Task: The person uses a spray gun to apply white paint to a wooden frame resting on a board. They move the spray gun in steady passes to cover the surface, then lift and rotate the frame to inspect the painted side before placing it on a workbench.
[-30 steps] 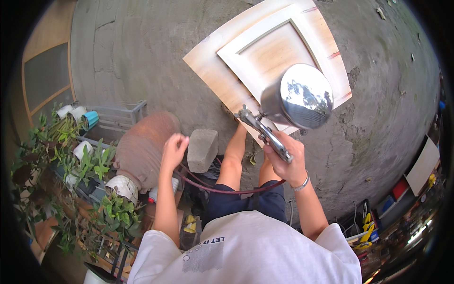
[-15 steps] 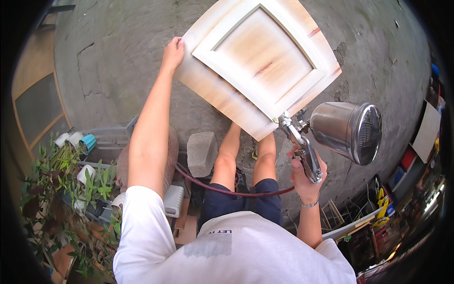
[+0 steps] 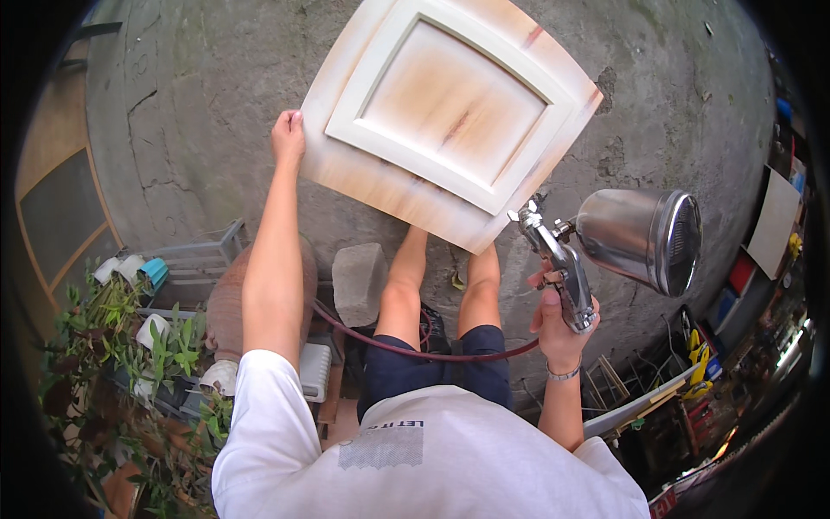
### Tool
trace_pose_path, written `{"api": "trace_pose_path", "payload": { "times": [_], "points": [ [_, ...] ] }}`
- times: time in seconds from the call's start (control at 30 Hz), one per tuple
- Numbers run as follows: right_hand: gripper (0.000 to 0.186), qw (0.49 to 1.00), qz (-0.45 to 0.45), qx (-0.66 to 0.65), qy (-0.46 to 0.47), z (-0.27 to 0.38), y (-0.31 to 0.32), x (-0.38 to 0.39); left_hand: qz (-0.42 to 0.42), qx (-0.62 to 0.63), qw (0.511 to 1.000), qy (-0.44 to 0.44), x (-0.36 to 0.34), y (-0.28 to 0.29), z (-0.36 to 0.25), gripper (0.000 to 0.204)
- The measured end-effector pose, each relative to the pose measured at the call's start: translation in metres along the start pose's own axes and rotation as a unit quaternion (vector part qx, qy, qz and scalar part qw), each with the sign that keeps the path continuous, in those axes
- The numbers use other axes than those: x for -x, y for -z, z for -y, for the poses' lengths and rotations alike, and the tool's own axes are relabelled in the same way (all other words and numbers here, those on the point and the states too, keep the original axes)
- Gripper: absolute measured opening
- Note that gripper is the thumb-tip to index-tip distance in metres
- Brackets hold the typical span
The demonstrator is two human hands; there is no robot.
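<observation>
My left hand is closed on the left edge of a wooden panel, which it holds up at a tilt in front of me. The panel looks patchy white over brown wood, with a raised white frame on its face. In my right hand is a metal spray gun, its fingers wrapped round the handle and trigger. A large silver paint cup juts from the gun to the right. The nozzle sits close to the panel's lower right corner, apart from it. A dark red hose runs leftward across my thighs.
A grey stone block and a round brown jar stand left of my legs. Potted plants fill the lower left. At the right lie a crate with yellow-handled tools and leaning boards. Cracked concrete floor spreads ahead.
My left hand has come down and left, and the panel has shifted left with it. The spray gun has stayed nearly in place, so a gap now shows between nozzle and panel.
</observation>
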State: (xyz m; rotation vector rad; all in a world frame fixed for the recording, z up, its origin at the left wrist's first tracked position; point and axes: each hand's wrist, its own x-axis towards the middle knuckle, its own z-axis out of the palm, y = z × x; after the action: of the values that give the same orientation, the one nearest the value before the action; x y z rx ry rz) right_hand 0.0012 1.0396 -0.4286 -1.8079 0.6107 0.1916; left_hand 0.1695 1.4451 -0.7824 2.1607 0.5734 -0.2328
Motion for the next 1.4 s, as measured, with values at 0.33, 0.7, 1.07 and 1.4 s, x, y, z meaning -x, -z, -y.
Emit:
{"api": "trace_pose_path", "payload": {
  "times": [0.33, 0.7, 1.07, 1.4],
  "points": [
    [0.037, 0.999, 0.011, 0.03, 0.032, -0.011, 0.031, 0.004, -0.132, 0.174, 0.964, 0.15, 0.143, -0.007, 0.085, 0.018],
    [0.036, 0.996, 0.059, 0.024, 0.066, -0.038, 0.107, 0.003, -0.238, 0.372, 0.859, 0.258, 0.268, -0.136, 0.047, 0.017],
    [0.038, 0.994, 0.083, -0.016, 0.071, -0.062, 0.151, 0.004, -0.267, 0.482, 0.788, 0.273, 0.301, -0.173, -0.006, 0.028],
    [0.036, 0.995, 0.017, -0.029, 0.093, -0.056, 0.143, -0.009, 0.188, 0.261, 0.947, 0.003, 0.494, -0.201, -0.129, 0.03]
  ]
}}
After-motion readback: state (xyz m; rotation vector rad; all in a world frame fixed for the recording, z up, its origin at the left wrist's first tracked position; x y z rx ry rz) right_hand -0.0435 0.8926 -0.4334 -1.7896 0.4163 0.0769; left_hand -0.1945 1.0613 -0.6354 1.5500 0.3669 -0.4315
